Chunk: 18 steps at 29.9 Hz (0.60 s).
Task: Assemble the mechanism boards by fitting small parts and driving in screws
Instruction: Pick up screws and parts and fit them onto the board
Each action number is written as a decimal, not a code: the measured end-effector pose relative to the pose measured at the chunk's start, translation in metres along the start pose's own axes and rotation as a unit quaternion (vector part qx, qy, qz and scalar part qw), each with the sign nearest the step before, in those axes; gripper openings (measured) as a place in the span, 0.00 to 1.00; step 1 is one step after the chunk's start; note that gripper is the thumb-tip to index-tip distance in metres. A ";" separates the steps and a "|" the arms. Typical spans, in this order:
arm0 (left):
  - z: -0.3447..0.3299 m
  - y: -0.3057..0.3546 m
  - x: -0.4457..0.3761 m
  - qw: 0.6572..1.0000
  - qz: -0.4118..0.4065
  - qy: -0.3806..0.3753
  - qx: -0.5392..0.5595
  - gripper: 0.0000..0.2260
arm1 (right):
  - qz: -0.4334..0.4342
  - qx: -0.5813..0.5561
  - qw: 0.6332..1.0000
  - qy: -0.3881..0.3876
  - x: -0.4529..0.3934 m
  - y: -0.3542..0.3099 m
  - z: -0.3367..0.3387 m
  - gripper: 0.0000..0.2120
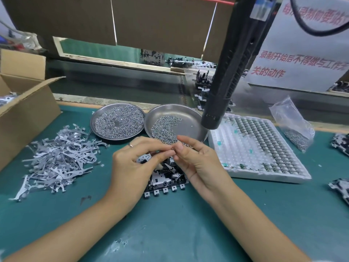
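Observation:
A mechanism board (pixel 164 183) lies on the green mat at centre, partly hidden under my hands. My left hand (pixel 132 167) and my right hand (pixel 198 163) meet above it, fingertips pinched together around something tiny that I cannot make out. Two round steel dishes hold screws: the left dish (pixel 117 121) is full, the right dish (pixel 177 122) is about half covered. A heap of grey stamped metal levers (pixel 60 159) lies to the left. A black electric screwdriver (pixel 226 72) hangs over the right dish.
A white foam tray (pixel 258 148) of small round parts sits at right, with a plastic bag of screws (pixel 294 125) behind it. A cardboard box (pixel 24 106) stands at left. More boards (pixel 340 184) lie at the right edge. A conveyor runs behind.

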<state>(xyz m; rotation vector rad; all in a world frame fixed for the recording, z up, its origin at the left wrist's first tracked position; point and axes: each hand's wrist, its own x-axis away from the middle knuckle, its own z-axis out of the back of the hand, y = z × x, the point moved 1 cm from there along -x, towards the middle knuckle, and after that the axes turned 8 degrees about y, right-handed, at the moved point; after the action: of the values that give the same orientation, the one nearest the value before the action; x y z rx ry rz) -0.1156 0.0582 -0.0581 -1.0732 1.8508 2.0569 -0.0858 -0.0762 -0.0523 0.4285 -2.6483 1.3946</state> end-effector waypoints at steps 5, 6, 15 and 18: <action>0.001 0.000 0.000 0.999 -0.042 -0.002 -0.018 0.11 | -0.002 0.000 1.000 0.009 0.001 -0.002 0.000 0.18; 0.001 -0.001 0.000 0.999 -0.047 -0.002 -0.023 0.11 | -0.002 0.002 1.000 0.010 0.001 -0.002 0.000 0.18; 0.003 -0.003 -0.001 0.996 -0.081 -0.016 -0.043 0.08 | -0.027 0.037 0.999 -0.017 0.003 -0.005 -0.001 0.19; 0.002 -0.002 0.000 0.999 -0.037 -0.032 -0.019 0.04 | -0.055 0.052 0.996 -0.047 0.004 -0.009 -0.001 0.18</action>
<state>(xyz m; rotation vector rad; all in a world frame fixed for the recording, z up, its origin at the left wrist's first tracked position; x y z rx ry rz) -0.1151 0.0609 -0.0601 -1.0549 1.7233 2.0672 -0.0866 -0.0810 -0.0444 0.6568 -2.5859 1.5166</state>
